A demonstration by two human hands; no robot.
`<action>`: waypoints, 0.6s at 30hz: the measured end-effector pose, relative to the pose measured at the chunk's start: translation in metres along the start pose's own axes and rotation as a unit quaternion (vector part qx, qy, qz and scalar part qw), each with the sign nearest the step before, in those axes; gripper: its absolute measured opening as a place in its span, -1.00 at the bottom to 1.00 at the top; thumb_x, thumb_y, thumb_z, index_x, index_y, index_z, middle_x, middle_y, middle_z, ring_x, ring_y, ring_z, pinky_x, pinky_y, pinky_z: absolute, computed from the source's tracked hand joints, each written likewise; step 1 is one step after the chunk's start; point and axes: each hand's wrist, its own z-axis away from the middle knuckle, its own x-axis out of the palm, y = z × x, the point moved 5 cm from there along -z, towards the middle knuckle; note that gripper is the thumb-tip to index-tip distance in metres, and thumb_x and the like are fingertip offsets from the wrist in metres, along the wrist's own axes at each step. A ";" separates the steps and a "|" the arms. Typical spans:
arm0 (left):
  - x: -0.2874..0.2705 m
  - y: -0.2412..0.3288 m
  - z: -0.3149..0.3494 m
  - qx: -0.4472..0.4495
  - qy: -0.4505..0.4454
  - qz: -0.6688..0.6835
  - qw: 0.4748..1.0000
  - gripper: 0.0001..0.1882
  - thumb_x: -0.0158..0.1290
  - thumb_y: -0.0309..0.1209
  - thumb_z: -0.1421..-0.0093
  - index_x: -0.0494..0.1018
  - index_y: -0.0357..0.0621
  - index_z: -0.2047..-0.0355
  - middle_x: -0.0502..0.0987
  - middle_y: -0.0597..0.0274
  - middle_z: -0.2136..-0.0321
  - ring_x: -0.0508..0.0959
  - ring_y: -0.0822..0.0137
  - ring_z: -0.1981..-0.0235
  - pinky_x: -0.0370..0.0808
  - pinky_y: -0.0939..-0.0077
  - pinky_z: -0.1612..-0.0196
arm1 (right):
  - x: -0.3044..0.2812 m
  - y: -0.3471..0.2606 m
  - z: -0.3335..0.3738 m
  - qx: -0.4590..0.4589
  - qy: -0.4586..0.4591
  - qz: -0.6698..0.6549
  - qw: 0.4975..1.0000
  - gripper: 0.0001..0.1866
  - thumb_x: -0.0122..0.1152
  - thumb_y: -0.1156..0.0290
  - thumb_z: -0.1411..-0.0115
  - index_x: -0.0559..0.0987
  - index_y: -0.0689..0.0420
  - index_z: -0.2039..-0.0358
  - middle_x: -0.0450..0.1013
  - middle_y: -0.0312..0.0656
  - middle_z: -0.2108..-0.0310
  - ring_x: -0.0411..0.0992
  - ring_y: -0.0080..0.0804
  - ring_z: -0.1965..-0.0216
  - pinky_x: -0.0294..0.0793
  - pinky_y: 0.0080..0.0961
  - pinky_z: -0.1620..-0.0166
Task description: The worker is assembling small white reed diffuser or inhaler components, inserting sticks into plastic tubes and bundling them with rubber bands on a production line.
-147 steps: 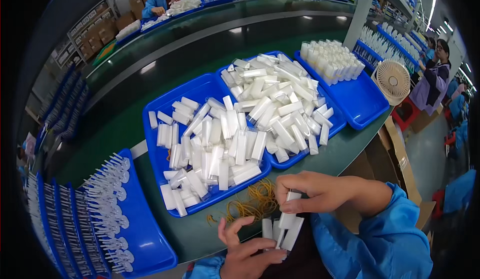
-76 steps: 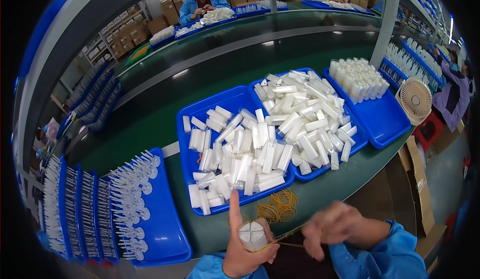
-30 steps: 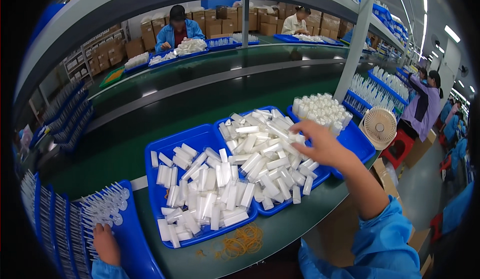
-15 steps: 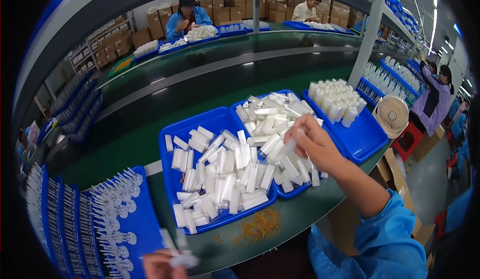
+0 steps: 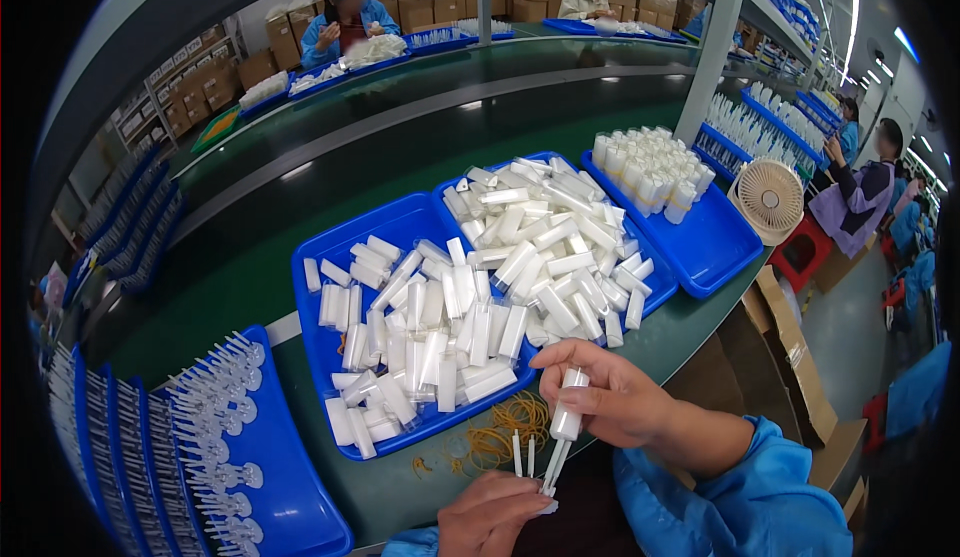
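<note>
My right hand (image 5: 612, 397) holds a white plastic tube (image 5: 568, 415) upright over the near table edge. My left hand (image 5: 495, 517) sits just below it, pinching thin white applicator sticks (image 5: 548, 469) whose tips meet the tube's lower end. Behind the hands lie two blue trays: the left blue tray (image 5: 318, 337) and the middle blue tray (image 5: 660, 292), both heaped with loose white tubes (image 5: 440, 327). Yellow rubber bands (image 5: 500, 435) lie on the green table between the trays and my hands.
A blue tray (image 5: 735, 247) with upright white bottles (image 5: 650, 167) stands at the right beside a small fan (image 5: 768, 197). At the left, a blue tray (image 5: 290, 497) holds rows of white applicators (image 5: 215, 407). Other workers sit across the green conveyor (image 5: 420, 107) and at the right.
My right hand has come back from the middle tray with a tube. My left hand has come in from the applicator tray at the left, and both now meet at the near edge.
</note>
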 end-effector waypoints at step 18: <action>-0.004 -0.009 0.001 0.002 -0.034 0.014 0.999 -0.92 0.04 -0.65 -0.03 0.51 -0.27 0.45 0.53 0.11 0.45 0.52 0.20 0.40 0.44 0.42 0.29 | -0.003 -0.006 0.008 0.024 -0.044 0.253 0.966 -0.78 -0.05 0.28 -0.24 0.29 0.18 0.29 0.29 -0.18 0.41 0.30 -0.44 0.37 0.28 -0.54 0.28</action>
